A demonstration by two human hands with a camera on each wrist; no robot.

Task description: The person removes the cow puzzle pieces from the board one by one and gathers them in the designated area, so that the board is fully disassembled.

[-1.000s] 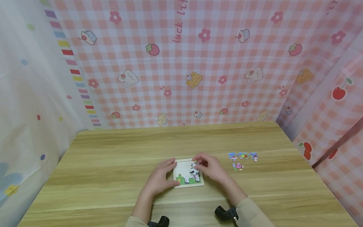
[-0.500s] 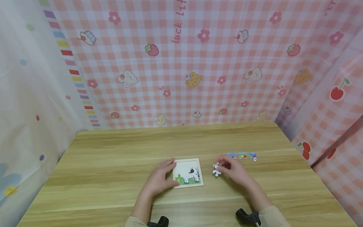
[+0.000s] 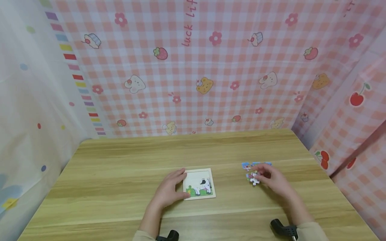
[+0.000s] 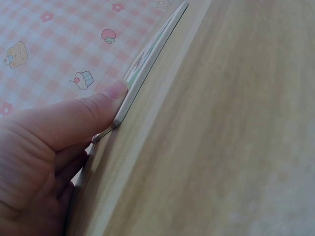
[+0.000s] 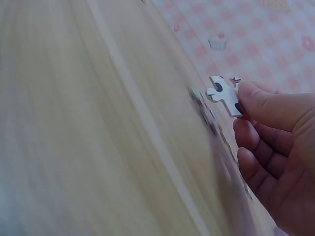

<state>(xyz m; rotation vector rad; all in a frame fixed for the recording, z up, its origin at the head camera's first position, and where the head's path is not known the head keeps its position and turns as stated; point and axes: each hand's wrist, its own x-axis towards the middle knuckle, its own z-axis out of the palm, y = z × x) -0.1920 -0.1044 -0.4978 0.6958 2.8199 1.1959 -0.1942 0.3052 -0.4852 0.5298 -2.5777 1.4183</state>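
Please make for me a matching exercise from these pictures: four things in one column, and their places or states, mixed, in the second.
Things:
1. Left hand
2. Right hand
3. Frame
4. Backdrop

Places or states:
A. Pink and white checks
B. Pinches a white piece with black patches
C. At the frame's left side
D. Flat on the table, only partly filled

Right pairs: 1-C, 2-B, 3-D, 4-A.

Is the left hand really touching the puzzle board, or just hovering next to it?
Touching. The left wrist view shows it: the thumb of the left hand rests right on the edge of the puzzle board.
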